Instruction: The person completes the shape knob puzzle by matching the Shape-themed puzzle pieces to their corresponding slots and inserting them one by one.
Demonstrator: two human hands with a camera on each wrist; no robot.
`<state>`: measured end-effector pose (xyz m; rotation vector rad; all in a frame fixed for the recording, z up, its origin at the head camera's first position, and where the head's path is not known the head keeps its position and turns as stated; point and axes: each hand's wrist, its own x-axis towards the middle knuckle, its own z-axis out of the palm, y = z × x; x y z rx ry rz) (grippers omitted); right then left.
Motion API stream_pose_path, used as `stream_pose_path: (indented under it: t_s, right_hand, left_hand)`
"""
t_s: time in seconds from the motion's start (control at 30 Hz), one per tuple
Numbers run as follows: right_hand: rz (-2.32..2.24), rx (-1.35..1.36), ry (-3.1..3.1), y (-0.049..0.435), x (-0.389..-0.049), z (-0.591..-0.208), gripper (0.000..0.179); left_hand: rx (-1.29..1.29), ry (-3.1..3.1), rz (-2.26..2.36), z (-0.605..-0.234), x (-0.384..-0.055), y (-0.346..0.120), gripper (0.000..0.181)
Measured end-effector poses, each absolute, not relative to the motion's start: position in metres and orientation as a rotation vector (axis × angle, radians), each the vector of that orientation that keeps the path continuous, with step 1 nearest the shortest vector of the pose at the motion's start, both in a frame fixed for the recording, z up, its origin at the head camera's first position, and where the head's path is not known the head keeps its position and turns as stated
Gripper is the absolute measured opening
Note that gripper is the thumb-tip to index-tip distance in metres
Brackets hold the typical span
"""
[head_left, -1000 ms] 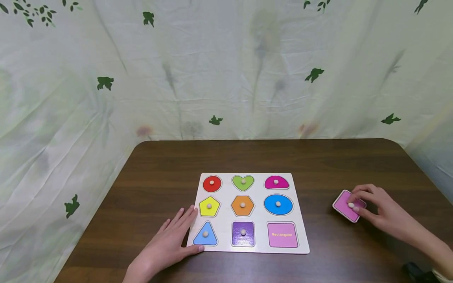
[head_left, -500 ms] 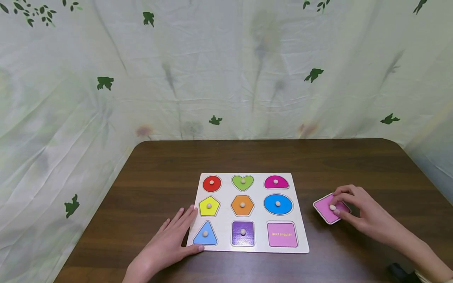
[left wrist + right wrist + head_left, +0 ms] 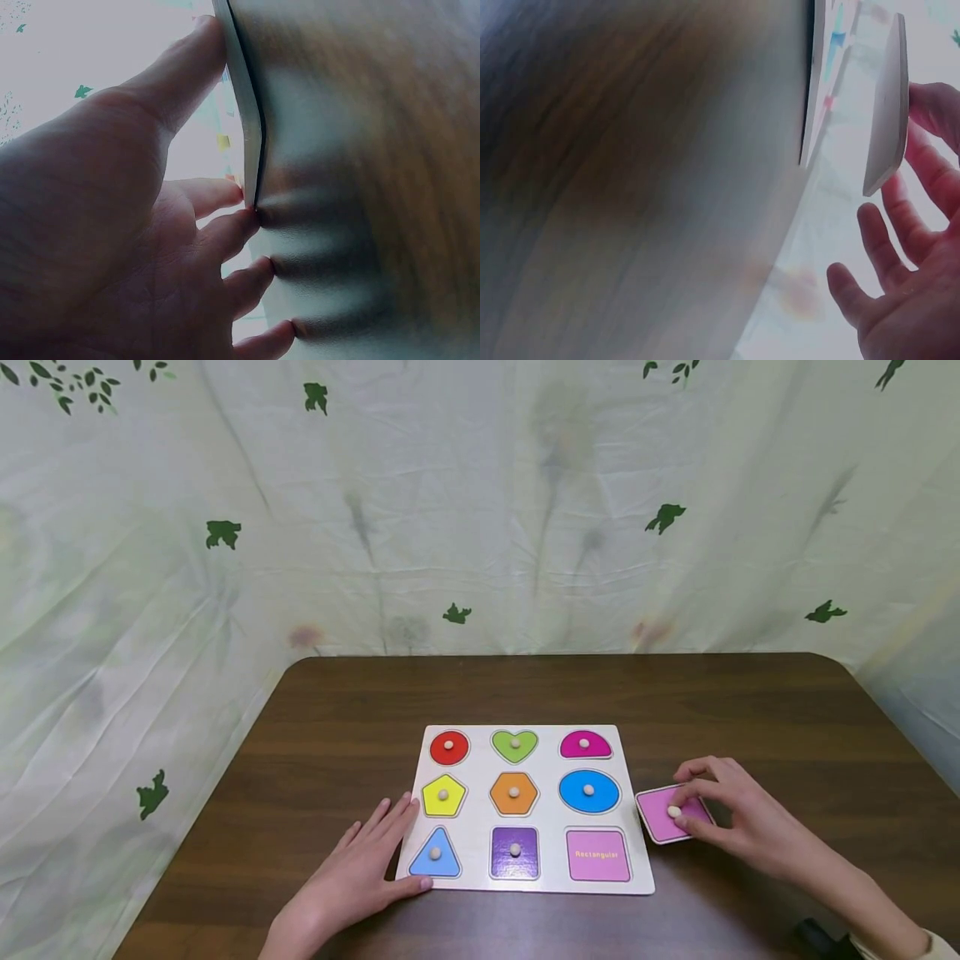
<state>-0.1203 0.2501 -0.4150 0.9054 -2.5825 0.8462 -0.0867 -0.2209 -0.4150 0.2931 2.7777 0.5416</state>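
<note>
A white shape puzzle board (image 3: pixel 477 827) lies flat on the table. Its lower right recess (image 3: pixel 598 856) is bare pink and printed "Rectangular"; the other recesses hold knobbed pieces. My right hand (image 3: pixel 738 810) pinches the white knob of a pink rectangular puzzle piece (image 3: pixel 657 814) at the board's right edge. In the right wrist view that piece (image 3: pixel 889 112) hangs above the table, its pale underside showing. My left hand (image 3: pixel 352 877) is spread at the board's left edge, thumb on the lower left corner. The left wrist view shows its fingertips touching the board's edge (image 3: pixel 251 150) and the table.
The brown wooden table (image 3: pixel 360 702) stretches around the board. A pale curtain (image 3: pixel 480 510) with green leaf prints hangs behind and to the left of it. A dark band (image 3: pixel 821 937) shows near my right wrist.
My right hand has carried the pink rectangular piece leftward, from well right of the board to its right edge. My left hand and the board have stayed in place.
</note>
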Motion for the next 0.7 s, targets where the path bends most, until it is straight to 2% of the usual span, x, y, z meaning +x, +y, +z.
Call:
stream_pose_path:
  t_s: [0.7]
  right_hand:
    - [0.812,1.04,-2.668,0.201,-0.118,-0.424,0.031]
  left_hand:
    - [0.293,2.779,0.545,-0.415,-0.087,-0.221,0.103]
